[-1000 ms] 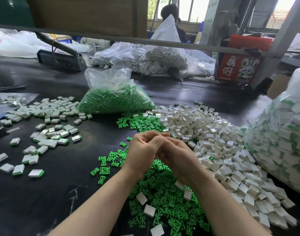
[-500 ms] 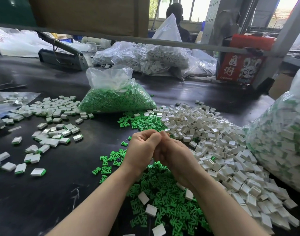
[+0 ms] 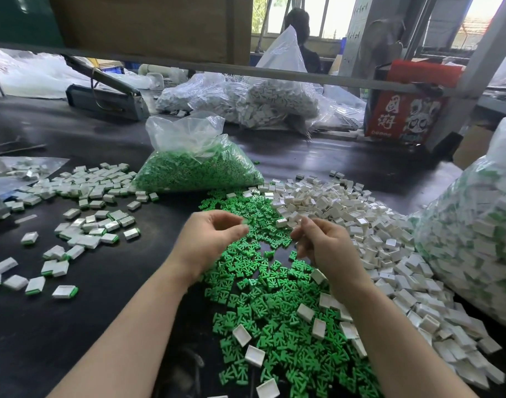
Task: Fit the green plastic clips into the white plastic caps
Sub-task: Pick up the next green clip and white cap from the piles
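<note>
Loose green clips (image 3: 274, 285) lie heaped on the black table in front of me. A wide pile of white caps (image 3: 369, 225) spreads to their right. My left hand (image 3: 208, 242) hovers over the far edge of the green heap, thumb and fingers curled toward each other. Blur hides whether it pinches anything. My right hand (image 3: 326, 245) hovers a short way to the right, between the green heap and the white pile. Its fingers are loosely curled and nothing shows in them. White caps with green clips fitted (image 3: 82, 225) lie scattered at the left.
A clear bag of green clips (image 3: 197, 168) stands behind the heaps. A big bag of fitted caps (image 3: 475, 237) bulges at the right edge. Bags of white parts (image 3: 263, 101), a heat sealer (image 3: 105, 96) and a red box (image 3: 404, 113) sit at the back. A person sits beyond them.
My hands were pressed together above the green heap; now they have come apart, the left moving left and the right moving right.
</note>
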`<state>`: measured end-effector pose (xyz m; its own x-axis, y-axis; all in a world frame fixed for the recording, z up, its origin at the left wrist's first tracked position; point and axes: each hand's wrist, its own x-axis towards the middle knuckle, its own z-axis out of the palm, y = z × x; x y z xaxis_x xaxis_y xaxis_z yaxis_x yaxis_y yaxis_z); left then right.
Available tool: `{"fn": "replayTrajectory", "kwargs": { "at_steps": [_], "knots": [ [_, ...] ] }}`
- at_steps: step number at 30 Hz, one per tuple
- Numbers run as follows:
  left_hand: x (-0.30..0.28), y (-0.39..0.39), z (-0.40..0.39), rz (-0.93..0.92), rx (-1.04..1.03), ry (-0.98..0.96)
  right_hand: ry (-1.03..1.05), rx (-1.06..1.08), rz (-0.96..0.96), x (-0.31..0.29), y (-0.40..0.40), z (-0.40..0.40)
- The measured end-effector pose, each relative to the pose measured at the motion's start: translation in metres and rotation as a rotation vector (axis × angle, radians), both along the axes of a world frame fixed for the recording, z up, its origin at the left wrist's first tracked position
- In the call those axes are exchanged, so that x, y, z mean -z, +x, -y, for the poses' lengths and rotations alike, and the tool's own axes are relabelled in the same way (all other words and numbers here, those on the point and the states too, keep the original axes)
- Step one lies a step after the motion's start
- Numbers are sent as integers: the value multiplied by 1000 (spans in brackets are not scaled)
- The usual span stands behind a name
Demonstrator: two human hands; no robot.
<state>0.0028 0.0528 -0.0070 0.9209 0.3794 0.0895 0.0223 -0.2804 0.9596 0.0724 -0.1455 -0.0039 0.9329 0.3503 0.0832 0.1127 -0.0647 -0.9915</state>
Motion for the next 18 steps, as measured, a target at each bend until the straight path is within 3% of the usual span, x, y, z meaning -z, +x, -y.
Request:
{"fn": "replayTrajectory", "kwargs": {
  "at_steps": [3,5,11,14,18],
  "knots": [
    [6,-9,-33,-227,-367,647,-166,65,134,4,5,5],
    [9,-15,-51,-345,-527,805,-286,114,228,5,8,8],
    [13,-23,-78,-636,-756,981,-886,298,516,7,15,18],
    [12,-17,-65,-515,-710,969,-1081,287,602,10,13,20],
    [8,-3,-32,-226,-539,874,-1141,281,653,8,8,18]
  ]
}}
